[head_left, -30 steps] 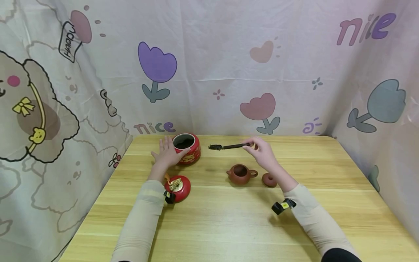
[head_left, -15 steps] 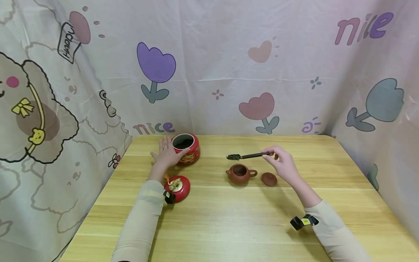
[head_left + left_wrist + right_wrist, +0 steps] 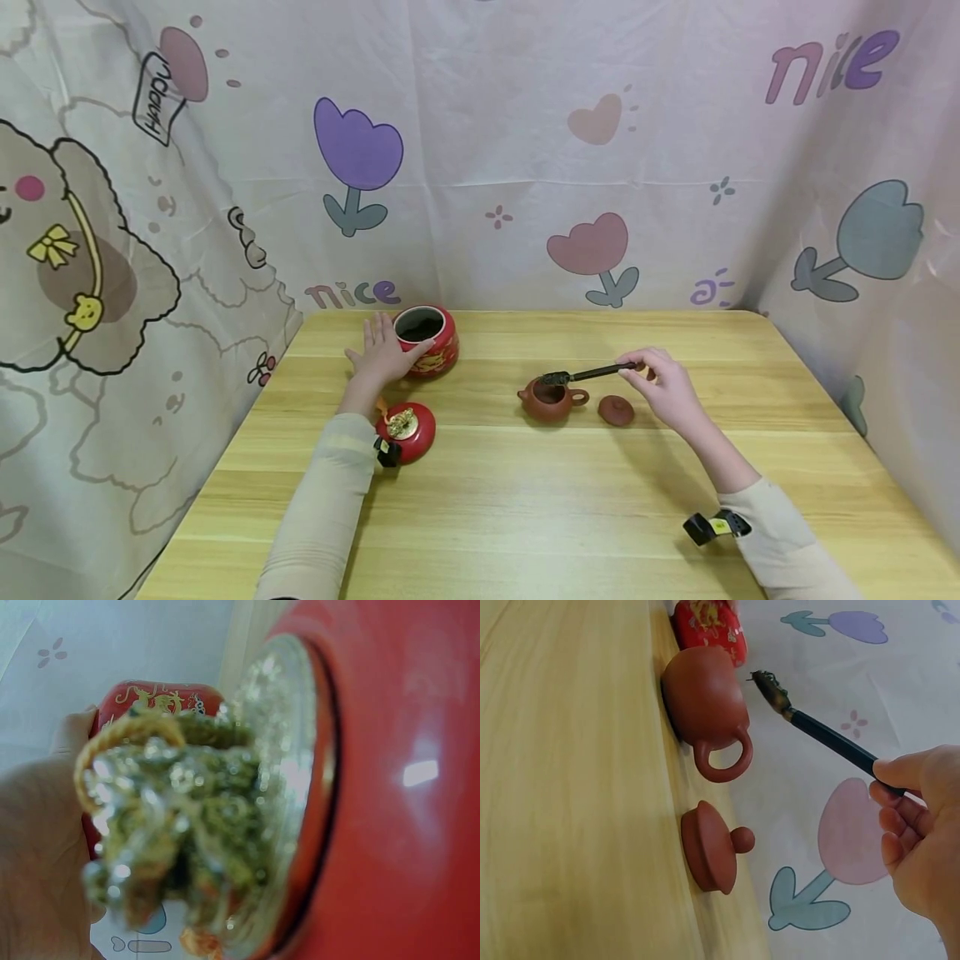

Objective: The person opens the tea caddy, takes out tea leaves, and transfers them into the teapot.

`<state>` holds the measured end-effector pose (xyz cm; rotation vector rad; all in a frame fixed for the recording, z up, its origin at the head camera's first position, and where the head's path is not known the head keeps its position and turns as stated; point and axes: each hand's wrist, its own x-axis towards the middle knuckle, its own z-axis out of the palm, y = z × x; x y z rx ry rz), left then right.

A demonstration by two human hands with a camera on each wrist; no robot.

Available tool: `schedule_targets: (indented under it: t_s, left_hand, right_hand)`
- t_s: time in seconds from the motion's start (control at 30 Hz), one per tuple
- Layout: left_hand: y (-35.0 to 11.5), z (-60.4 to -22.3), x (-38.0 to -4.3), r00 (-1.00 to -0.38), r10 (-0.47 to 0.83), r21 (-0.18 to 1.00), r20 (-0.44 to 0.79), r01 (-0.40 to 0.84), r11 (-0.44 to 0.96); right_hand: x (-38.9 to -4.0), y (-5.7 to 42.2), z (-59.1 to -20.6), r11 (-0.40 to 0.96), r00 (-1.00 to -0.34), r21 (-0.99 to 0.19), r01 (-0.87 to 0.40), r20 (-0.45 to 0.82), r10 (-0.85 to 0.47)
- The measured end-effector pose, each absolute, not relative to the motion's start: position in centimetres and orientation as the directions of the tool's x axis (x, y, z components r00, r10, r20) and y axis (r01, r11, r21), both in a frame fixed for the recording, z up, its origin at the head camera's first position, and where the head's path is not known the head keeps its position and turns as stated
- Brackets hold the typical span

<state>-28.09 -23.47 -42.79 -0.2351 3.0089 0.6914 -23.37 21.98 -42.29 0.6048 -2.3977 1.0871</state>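
Pinched by its dark handle between thumb and fingers, a tea scoop (image 3: 832, 739) is in my right hand (image 3: 663, 387). Dark tea leaves (image 3: 769, 681) lie on its tip, which is just above the open mouth of a brown clay teapot (image 3: 546, 404). My left hand (image 3: 381, 357) rests with spread fingers against the side of a red jar (image 3: 442, 350) decorated in gold. Dark contents show inside the jar. Below that hand lies the red jar lid (image 3: 420, 437) with a gold figure knob (image 3: 180, 817), which fills much of the left wrist view.
The small clay teapot lid (image 3: 617, 410) lies on the wooden table (image 3: 487, 508), right of the teapot handle. A printed curtain (image 3: 480, 150) hangs behind and along both sides. An orange tassel (image 3: 201, 943) hangs by the red lid.
My right hand has moved right and toward me, then lowered, bringing the loaded scoop from near the red jar to over the teapot. The left hand stays at the jar.
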Motion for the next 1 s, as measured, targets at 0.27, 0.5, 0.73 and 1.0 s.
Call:
schedule_targets:
  t_s: [0.27, 0.5, 0.73, 1.0]
  left_hand:
    - [-23.5, -42.7, -28.0, -0.988, -0.139, 0.442, -0.068, -0.155, 0.884]
    - [-23.4, -42.7, -27.9, -0.988, -0.139, 0.446, -0.072, -0.157, 0.881]
    - [-23.4, -42.8, -27.9, -0.988, -0.138, 0.437, -0.072, -0.156, 0.886]
    - [-23.4, -42.9, -27.9, -0.988, -0.139, 0.444, -0.062, -0.153, 0.883]
  right_hand:
    - [-23.1, 21.7, -42.4, 0.623, -0.781, -0.529, -0.576, 0.582, -0.228]
    - [-22.8, 21.2, -42.5, 0.635, -0.747, -0.477, -0.608, 0.615, -0.253]
    - [-22.7, 20.7, -42.7, 0.621, -0.691, -0.424, -0.659, 0.668, -0.277]
    - [-22.7, 20.1, -42.7, 0.578, -0.563, -0.317, -0.752, 0.765, -0.313]
